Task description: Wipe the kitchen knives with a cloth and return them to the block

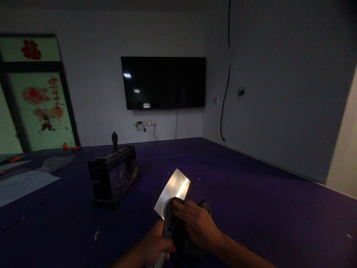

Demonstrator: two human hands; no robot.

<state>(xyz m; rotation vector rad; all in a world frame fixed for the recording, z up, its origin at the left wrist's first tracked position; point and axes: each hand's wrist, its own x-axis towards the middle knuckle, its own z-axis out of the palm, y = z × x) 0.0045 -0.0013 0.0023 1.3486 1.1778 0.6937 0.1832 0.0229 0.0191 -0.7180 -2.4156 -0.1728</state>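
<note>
A cleaver [173,188] with a shiny broad blade points up and away from me, near the bottom middle. My left hand [156,243] is closed around its lower end, where something greyish and patterned shows; the handle itself is mostly hidden. Over the lower part of the blade, my right hand [196,223] grips a dark tool with a round pad [168,214], its edge bluish and yellowish. The pad seems to touch the blade. More of the dark tool lies in shadow beneath my right hand. To the left stands a black knife block [111,175] with one dark handle [114,140] sticking up.
The purple-blue table [251,201] reaches to the walls, with small white scraps on it. Papers [28,184] and clear plastic [57,162] lie at the left, small orange items [65,146] farther back. A television [164,82] and a hanging cable [225,96] are on the walls.
</note>
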